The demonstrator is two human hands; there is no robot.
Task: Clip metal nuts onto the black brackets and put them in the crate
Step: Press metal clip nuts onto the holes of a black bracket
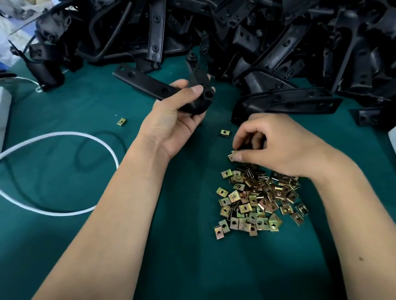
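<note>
A green table (179, 270) carries a pile of metal nuts (257, 202). Behind the pile lies a heap of black brackets (253, 33); left of it, a looped white cable (63, 211).

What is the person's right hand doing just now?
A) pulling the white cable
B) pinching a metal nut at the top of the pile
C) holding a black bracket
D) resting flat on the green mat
B: the right hand pinches a metal nut at the pile's upper edge, while the left hand holds the black bracket.

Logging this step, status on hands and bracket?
Left hand grips black bracket, raised. Right hand pinches a metal nut at the nut pile. No nut clipped yet; crate not in view.
</note>
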